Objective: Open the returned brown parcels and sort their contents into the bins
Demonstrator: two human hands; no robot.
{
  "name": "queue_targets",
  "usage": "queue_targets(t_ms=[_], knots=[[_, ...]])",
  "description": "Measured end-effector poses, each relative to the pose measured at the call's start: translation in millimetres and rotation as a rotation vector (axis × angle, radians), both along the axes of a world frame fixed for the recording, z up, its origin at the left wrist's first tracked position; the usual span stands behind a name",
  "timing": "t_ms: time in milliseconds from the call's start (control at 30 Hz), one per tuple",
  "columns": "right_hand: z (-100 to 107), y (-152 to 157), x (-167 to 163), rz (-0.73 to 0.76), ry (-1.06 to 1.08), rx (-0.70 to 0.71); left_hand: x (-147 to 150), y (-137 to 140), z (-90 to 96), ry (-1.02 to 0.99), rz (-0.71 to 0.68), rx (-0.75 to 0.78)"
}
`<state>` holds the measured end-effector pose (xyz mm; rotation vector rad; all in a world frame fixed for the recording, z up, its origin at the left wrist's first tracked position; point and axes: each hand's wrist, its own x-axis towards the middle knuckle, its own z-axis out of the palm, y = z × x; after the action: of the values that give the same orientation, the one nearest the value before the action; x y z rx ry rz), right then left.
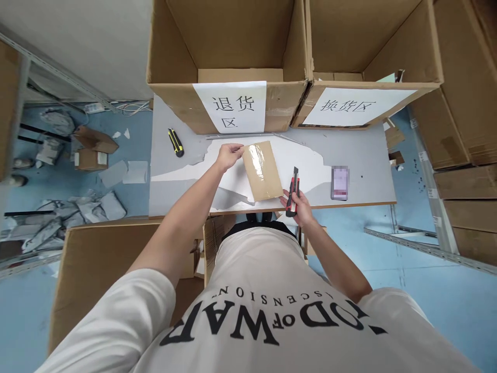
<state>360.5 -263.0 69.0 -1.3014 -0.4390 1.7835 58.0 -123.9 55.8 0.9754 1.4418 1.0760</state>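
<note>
A small flat cardboard box [264,173], with shiny clear tape along its top, is tilted over the white-covered table. My left hand [230,157] pinches its upper left corner between thumb and fingers. In my right hand [302,205] is a red and black box cutter [293,194], its tip pointing away from me. The fingertips of that hand are at the lower right corner of the box; whether they press on it I cannot tell.
Two large open cartons with paper labels, one left [174,103] and one right [427,85], line the table's back. A yellow and black box cutter [176,142] lies at left, a phone [340,183] at right. Another large carton [89,269] stands beside me.
</note>
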Motion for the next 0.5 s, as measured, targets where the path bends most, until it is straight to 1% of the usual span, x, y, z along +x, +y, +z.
queue_targets(t_ms=[67,133,200,267,367,433,500], knots=[[7,32,15,0.016,-0.062,0.029,-5,-22,5.7,0.082,0.077,0.001],[15,71,27,0.047,-0.123,0.074,-4,-52,8.4,0.124,0.183,-0.035],[21,108,32,0.136,-0.166,0.099,4,-83,6.6,0.112,0.313,-0.083],[23,136,30,0.228,-0.197,0.104,17,-111,0.4,0.069,0.416,-0.128],[20,157,19,0.321,-0.224,0.093,34,-139,-13.0,0.012,0.503,-0.199],[16,161,13,0.344,-0.227,0.094,39,-148,-20.3,-0.003,0.527,-0.233],[13,162,9,0.351,-0.221,0.101,37,-151,-22.9,0.019,0.519,-0.254]])
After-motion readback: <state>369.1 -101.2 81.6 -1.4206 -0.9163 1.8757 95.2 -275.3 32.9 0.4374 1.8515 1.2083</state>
